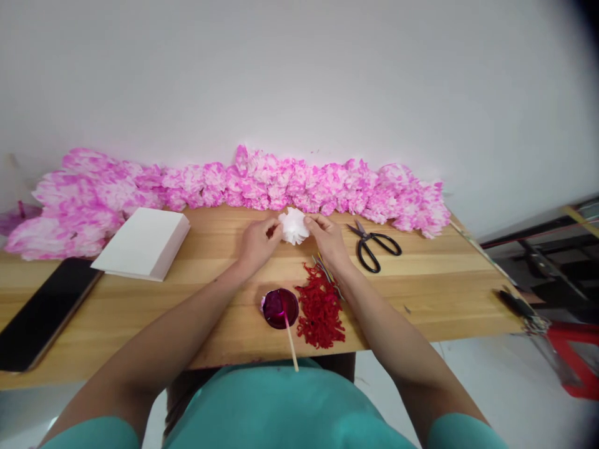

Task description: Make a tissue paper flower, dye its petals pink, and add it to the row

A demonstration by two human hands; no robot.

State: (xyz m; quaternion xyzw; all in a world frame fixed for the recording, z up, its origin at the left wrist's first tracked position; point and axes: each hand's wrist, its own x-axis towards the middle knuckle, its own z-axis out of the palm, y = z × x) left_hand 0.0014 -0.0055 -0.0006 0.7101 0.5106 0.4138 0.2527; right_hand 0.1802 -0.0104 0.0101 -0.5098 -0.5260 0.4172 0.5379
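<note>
Between my two hands is a small white paper flower (294, 226) with ruffled edges. My left hand (261, 240) pinches its left edge, and my right hand (326, 236) pinches its right edge with thumb and fingers. Nearer to me stands a small round dish of dark magenta dye (279, 308), a thin wooden stick (291, 343) leaning out of it. Beside the dish lies a heap of red curly strands (321, 308). Several thin wires (327, 277) lie by the heap, partly hidden by my right wrist.
Black-handled scissors (372, 244) lie right of my right hand. Pink-and-white paper flowers (299, 184) line the table's back along the wall. At left are a stack of white paper (143, 243) and a phone (47, 315). A red plastic stool (575, 355) stands beyond the right edge.
</note>
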